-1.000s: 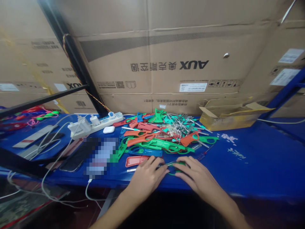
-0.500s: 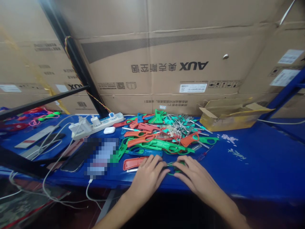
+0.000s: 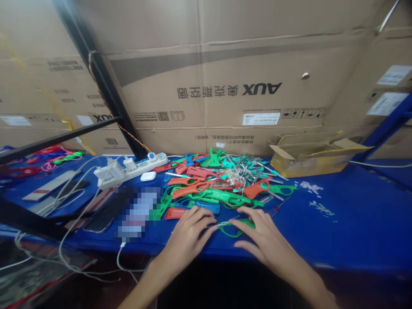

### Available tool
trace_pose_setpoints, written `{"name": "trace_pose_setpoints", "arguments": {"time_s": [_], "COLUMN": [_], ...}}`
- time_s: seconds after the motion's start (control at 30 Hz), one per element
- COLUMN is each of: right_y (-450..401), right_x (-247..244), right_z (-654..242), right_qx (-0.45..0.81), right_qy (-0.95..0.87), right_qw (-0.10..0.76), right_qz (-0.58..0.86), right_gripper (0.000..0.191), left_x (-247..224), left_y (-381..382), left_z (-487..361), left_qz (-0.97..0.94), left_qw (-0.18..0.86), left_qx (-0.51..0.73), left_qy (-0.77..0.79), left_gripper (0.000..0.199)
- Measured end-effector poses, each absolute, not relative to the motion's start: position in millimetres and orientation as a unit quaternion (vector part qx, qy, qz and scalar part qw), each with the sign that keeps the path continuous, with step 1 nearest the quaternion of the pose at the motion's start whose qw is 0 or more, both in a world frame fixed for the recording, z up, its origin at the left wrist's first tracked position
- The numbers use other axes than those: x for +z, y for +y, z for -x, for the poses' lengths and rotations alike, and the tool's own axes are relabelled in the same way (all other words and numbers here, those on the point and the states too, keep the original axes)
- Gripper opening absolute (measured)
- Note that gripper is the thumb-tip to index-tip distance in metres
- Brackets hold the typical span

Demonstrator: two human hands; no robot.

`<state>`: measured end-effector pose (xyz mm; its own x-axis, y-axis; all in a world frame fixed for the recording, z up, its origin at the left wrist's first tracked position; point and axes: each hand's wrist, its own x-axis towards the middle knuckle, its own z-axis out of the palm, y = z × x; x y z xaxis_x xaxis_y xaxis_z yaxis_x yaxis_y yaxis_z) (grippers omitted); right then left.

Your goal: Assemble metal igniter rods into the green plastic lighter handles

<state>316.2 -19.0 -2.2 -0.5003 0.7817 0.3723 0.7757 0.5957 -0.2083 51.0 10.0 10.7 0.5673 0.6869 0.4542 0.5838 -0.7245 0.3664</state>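
Observation:
Near the front edge of the blue table, a green lighter casing (image 3: 229,231) with a looped handle lies between my hands. My right hand (image 3: 262,234) is curled over its right part, index finger against it and thumb lower down. The fingers of my left hand (image 3: 189,234) pinch a thin metal rod (image 3: 209,226), with pale wires (image 3: 223,223) running from it to the casing. Behind both hands is a pile of green, red, orange and blue lighter casings (image 3: 222,196). Metal tubes with teal ends and white wires (image 3: 244,169) are heaped at its back.
An open cardboard box (image 3: 309,165) stands back right, with small white pieces (image 3: 322,209) in front. A screwdriver (image 3: 276,209) lies beyond my right hand. Phones (image 3: 109,210), a power strip (image 3: 141,165) and white cables occupy the left. Large cartons (image 3: 206,64) line the back.
My left hand has moved left, drawing the rod out from the green casing, and the wires now show. My right hand's thumb has spread away from its fingers.

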Motion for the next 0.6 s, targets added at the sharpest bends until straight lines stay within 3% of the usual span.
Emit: {"name": "trace_pose_setpoints", "arguments": {"time_s": [0.37, 0.6], "right_y": [-19.0, -19.6], "right_x": [1.6, 3.2], "right_z": [-315.3, -315.5], "right_qx": [0.026, 0.023], "right_qy": [-0.873, -0.876], "right_qw": [0.200, 0.199], "right_qz": [0.443, 0.439], "right_gripper": [0.045, 0.041], "left_x": [9.0, 11.5], "left_y": [8.7, 7.3], "left_z": [-58.0, -57.8], "left_qz": [-0.885, -0.905], "left_qw": [0.100, 0.074], "left_qx": [0.276, 0.228], "left_qy": [0.362, 0.351], "left_gripper": [0.012, 0.026]}}
